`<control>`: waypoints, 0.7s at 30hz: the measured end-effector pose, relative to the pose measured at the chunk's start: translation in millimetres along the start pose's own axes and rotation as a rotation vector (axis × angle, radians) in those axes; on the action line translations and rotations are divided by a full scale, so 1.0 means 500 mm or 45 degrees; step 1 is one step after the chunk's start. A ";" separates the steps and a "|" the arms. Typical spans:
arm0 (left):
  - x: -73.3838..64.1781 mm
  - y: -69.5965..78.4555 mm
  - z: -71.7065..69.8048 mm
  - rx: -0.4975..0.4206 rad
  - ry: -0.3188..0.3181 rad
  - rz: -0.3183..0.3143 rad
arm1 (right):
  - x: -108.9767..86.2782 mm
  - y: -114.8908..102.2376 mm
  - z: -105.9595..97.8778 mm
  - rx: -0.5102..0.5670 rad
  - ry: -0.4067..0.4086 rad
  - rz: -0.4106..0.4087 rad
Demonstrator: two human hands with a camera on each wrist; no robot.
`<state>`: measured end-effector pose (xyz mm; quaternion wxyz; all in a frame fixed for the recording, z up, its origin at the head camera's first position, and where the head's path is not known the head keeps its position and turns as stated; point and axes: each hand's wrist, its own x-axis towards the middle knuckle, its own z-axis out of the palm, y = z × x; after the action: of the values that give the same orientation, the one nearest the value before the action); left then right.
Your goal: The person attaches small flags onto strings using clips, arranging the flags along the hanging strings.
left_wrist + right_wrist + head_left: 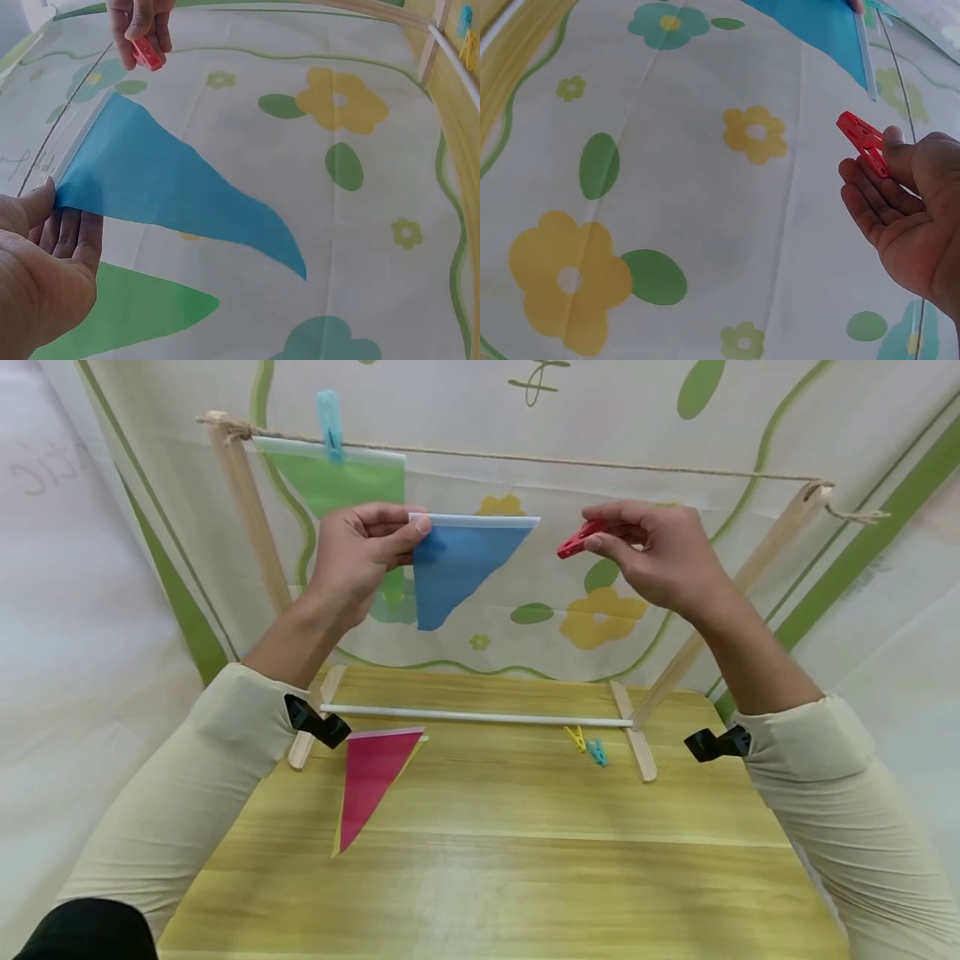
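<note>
My left hand (360, 556) pinches a blue pennant flag (465, 564) by the left end of its white top strip. The flag hangs a little below the twine (570, 462) in the head view. My right hand (667, 552) pinches a red clothespin (581, 538) between thumb and fingers, to the right of the flag and apart from it. A green pennant (337, 477) hangs on the twine at the left, with a light blue clothespin (330, 422) on its top edge. My left hand covers part of the green pennant.
Wooden posts (251, 510) hold the twine at both ends, and a white rod (480, 716) joins their feet. A pink pennant (375, 785) lies over a yellow one on the table (510, 877). A yellow clothespin (576, 738) and a blue clothespin (597, 752) lie near the right foot.
</note>
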<state>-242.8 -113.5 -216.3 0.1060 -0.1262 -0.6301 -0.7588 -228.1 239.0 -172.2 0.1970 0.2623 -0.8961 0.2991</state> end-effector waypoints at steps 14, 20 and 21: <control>0.011 0.013 0.008 -0.076 0.105 -0.027 | 0.031 -0.058 -0.022 -0.068 -0.014 -0.169; 0.020 0.020 0.019 -0.120 0.157 -0.042 | 0.045 -0.086 -0.034 -0.079 -0.017 -0.172; 0.021 0.020 0.021 -0.123 0.160 -0.038 | 0.048 -0.091 -0.037 -0.078 -0.017 -0.166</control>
<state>-248.9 -105.1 -201.8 0.1278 -0.0737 -0.5867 -0.7963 -216.6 211.0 -126.4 0.2181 0.3159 -0.8871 0.2562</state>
